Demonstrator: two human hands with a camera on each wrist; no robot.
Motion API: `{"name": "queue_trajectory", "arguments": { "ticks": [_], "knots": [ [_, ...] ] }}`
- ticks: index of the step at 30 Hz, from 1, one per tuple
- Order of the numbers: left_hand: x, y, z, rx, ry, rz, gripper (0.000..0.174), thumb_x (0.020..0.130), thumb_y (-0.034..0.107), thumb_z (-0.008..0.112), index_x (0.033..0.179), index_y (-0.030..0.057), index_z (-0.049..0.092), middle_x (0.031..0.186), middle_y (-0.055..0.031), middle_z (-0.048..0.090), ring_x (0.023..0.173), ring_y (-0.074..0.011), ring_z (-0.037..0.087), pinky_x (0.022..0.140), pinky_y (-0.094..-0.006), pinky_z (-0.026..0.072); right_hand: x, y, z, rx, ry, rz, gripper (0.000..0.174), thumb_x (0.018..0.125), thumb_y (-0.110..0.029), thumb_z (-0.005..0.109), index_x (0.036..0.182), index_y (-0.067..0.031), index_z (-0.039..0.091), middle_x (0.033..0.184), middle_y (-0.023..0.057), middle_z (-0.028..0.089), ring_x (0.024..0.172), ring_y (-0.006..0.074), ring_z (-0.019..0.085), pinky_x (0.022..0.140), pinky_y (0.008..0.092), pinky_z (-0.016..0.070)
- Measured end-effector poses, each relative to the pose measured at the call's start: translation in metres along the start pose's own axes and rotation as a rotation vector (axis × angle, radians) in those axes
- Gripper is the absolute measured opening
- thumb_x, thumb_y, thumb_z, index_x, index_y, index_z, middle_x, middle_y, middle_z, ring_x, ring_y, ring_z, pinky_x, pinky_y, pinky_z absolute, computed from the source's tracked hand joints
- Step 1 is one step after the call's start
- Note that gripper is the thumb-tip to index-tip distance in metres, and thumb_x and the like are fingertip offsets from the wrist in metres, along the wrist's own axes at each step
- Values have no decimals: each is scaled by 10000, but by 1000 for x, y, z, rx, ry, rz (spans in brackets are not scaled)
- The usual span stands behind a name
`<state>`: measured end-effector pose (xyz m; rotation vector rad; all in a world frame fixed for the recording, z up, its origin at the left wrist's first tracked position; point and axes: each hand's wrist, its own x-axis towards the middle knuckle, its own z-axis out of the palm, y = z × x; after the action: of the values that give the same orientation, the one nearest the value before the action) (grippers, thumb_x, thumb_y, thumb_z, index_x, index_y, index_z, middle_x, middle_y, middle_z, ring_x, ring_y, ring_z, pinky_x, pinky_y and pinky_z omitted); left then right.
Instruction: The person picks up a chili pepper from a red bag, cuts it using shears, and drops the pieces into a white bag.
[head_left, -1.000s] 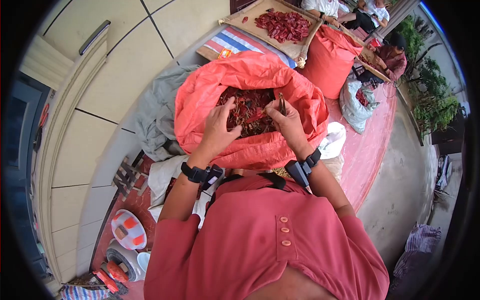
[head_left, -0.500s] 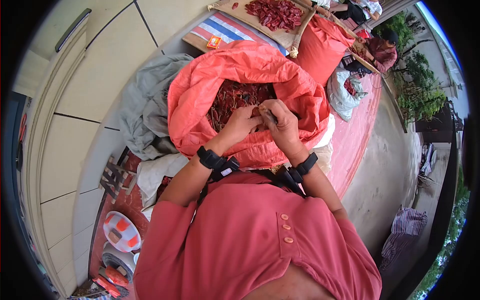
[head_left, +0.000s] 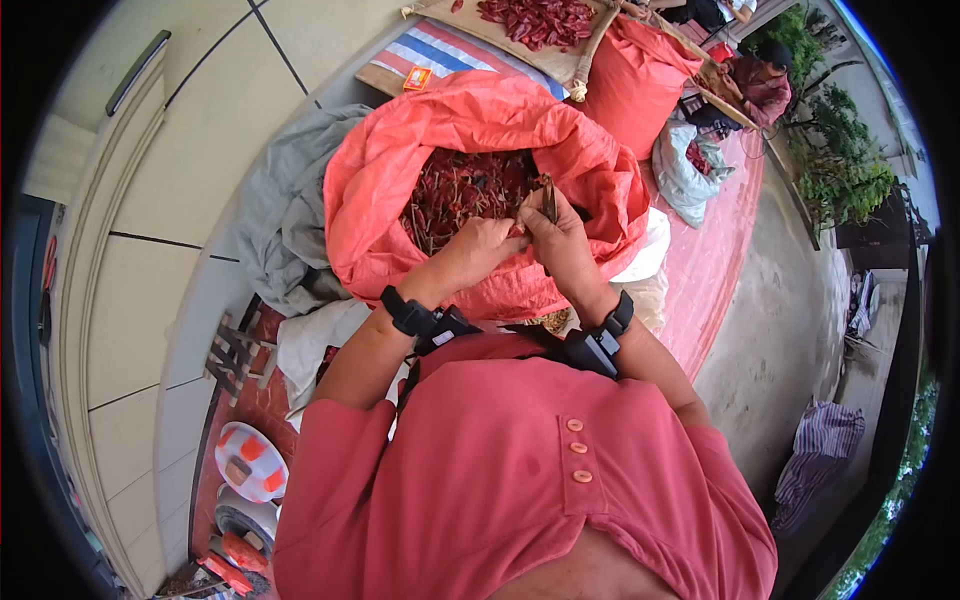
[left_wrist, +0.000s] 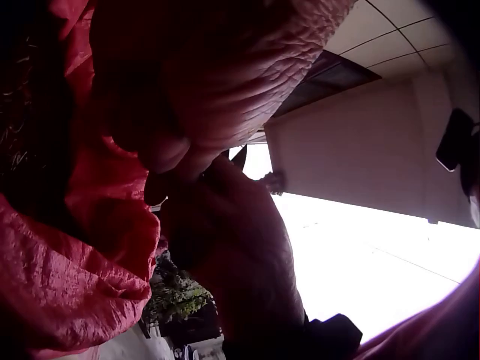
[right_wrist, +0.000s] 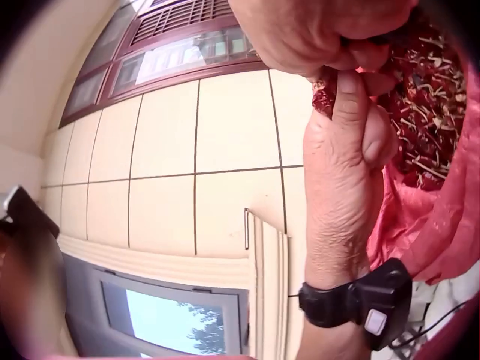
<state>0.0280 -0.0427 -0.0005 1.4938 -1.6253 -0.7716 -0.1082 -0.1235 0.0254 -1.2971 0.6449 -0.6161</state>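
A big red woven sack [head_left: 455, 105] stands open before me, with dried red chilies and pale stems [head_left: 455, 190] inside. Over its near rim my left hand [head_left: 470, 252] pinches a wrinkled dried chili [right_wrist: 324, 99] between thumb and fingers. My right hand [head_left: 558, 238] meets it fingertip to fingertip and grips a slim dark metal tool [head_left: 549, 200] that sticks up past the knuckles. Its kind I cannot tell, since the fingers cover most of it. In the right wrist view the right hand covers part of the chili.
Behind the sack, a woven tray [head_left: 480, 30] holds more red chilies, beside a full red sack [head_left: 640, 75]. A pale bag [head_left: 690, 180] of chilies stands at right, near a seated person [head_left: 755, 85]. Grey cloth [head_left: 300, 210] lies left; a patterned basin [head_left: 250, 462] sits lower left.
The hands were apart over the sack a second ago, a red chili near the right fingers. They came together and now stay joined at the near rim. The head view has shifted slightly.
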Motion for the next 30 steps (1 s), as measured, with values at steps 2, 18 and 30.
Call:
{"name": "queue_trajectory", "arguments": {
  "ticks": [2,18,30],
  "knots": [
    [-2,-5,-3,74,-23,44,250,905,213,576,889,-36,569,748,-233,592,720,-385,612,623,-427,470,-6,-17,6,92,20,204,84,949,-83,526,871,-111,513,683,-31,495,537,52,417,468,207,341],
    [-19,15,-7,-31,291,-179,350,902,308,617,997,-22,552,781,-206,616,746,-352,632,639,-412,467,4,-10,10,463,24,343,17,951,-131,553,961,-121,543,706,-39,523,451,36,318,418,205,266],
    [-36,10,-4,-1133,39,-279,170,934,207,588,996,49,573,682,94,401,524,-9,286,480,-182,238,0,-3,4,770,-165,611,80,963,-84,489,935,-99,563,678,-43,474,461,20,322,419,184,283]
  ]
}}
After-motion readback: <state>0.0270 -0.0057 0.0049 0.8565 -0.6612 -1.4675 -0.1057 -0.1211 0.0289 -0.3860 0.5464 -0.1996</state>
